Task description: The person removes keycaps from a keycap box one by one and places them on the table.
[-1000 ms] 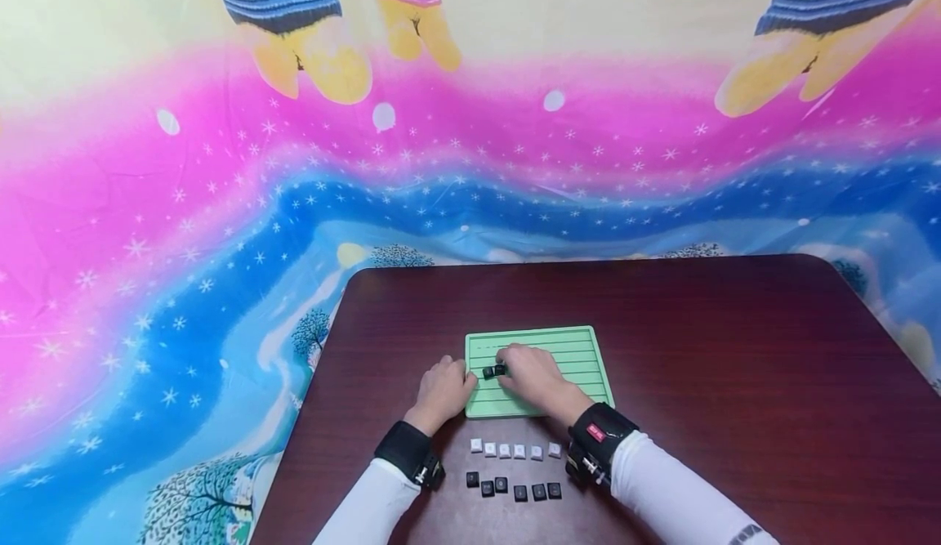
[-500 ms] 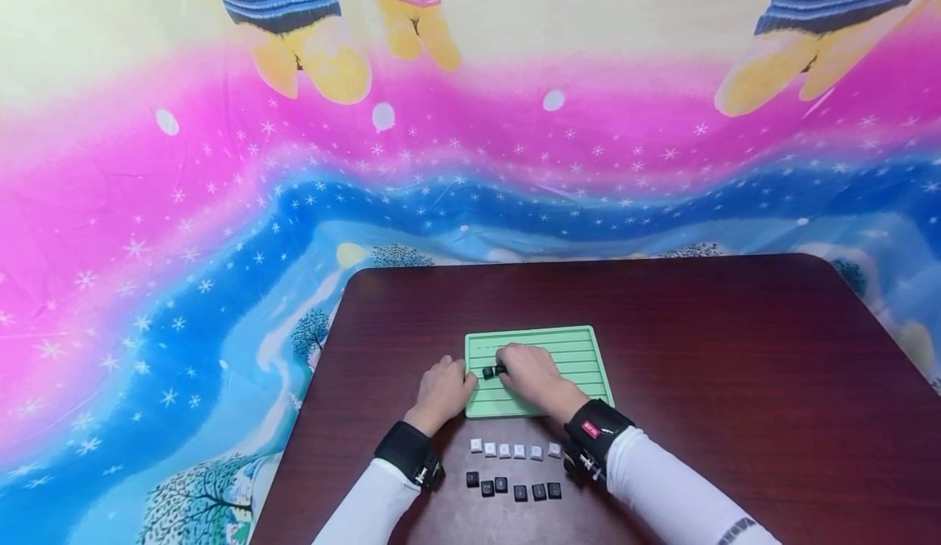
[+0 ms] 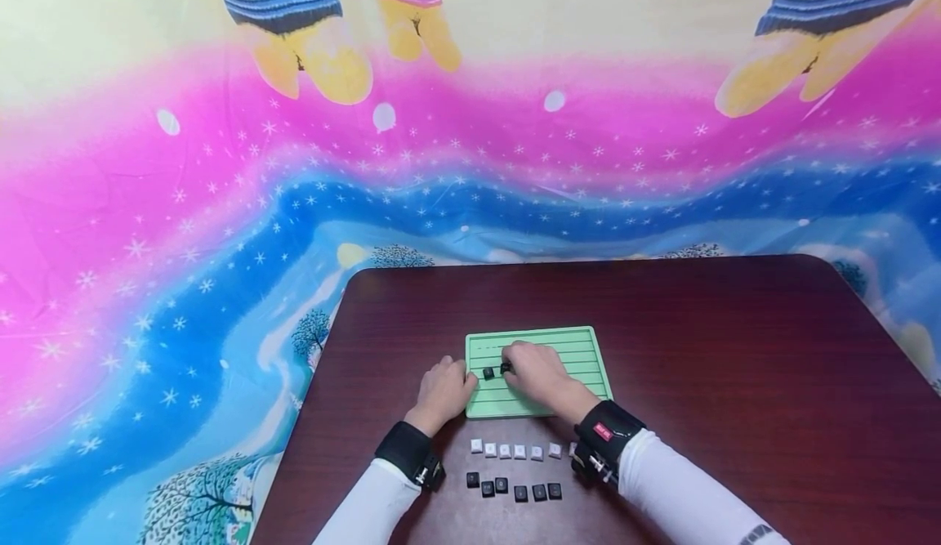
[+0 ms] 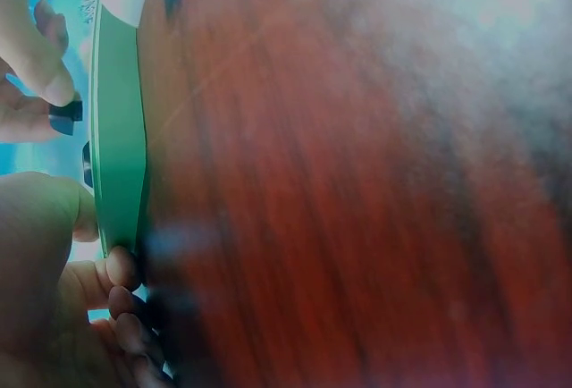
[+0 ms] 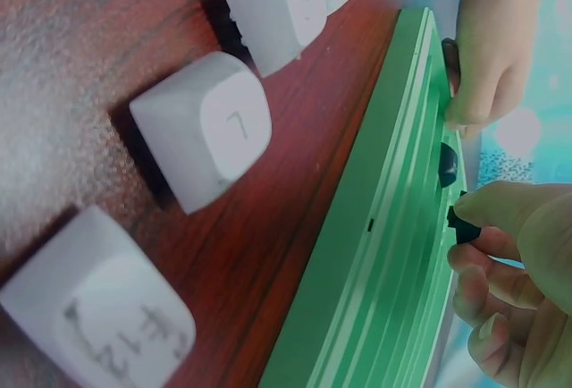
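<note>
A green ridged tray (image 3: 577,359) lies on the table. My right hand (image 3: 540,375) is over its left half and pinches a black keycap (image 5: 464,227) between thumb and fingers; in the right wrist view the keycap hangs just above the grooves. Another black keycap (image 3: 488,373) sits in a groove near the tray's left end, apart from the held one. My left hand (image 3: 441,391) grips the tray's left edge; the left wrist view has its thumb at the rim and fingertips (image 4: 125,267) against the outer side.
In front of the tray, a row of white keycaps (image 3: 519,452) stands on the dark red table (image 3: 735,365). Nearer to me are several black keycaps (image 3: 501,485), unevenly spaced. A patterned cloth (image 3: 470,136) hangs behind the table.
My right hand has shifted slightly right with the pinched keycap, and a gap now shows between it and the keycap in the tray. The left hand stays put.
</note>
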Demonstrator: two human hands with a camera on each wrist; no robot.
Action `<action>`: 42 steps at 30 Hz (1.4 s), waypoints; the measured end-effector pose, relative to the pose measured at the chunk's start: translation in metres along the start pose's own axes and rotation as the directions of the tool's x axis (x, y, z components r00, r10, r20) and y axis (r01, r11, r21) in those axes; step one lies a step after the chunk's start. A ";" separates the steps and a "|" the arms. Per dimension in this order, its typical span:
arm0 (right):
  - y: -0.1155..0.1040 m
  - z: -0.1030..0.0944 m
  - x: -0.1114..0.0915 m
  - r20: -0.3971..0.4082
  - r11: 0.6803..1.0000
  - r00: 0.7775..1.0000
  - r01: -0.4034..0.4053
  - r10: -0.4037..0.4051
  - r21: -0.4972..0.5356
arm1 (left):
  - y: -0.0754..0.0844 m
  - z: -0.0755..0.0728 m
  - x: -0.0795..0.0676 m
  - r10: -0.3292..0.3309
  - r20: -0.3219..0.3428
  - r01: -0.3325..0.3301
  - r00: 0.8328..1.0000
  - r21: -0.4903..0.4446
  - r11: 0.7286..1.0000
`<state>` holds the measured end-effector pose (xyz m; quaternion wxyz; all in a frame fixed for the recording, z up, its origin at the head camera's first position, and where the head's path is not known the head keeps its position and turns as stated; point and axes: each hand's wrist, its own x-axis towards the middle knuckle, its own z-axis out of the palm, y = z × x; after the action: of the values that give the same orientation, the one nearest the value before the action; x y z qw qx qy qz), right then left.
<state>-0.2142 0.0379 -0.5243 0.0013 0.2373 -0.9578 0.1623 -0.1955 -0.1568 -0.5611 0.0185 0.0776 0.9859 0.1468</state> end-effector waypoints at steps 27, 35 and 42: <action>-0.006 -0.015 -0.021 -0.033 0.999 0.998 0.051 -0.050 0.006 | 0.001 -0.002 -0.001 -0.016 0.020 0.016 1.000 0.001 1.000; -0.007 -0.018 -0.025 -0.033 0.999 0.998 0.052 -0.052 0.013 | 0.001 -0.002 -0.001 -0.014 0.019 0.014 1.000 -0.002 1.000; -0.006 -0.020 -0.031 -0.044 0.997 0.996 0.072 -0.072 0.018 | 0.002 -0.003 -0.001 -0.021 0.025 0.021 0.999 0.001 1.000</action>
<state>-0.1858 0.0529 -0.5062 0.0254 0.2681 -0.9467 0.1766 -0.1944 -0.1555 -0.5580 0.0323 0.0692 0.9864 0.1454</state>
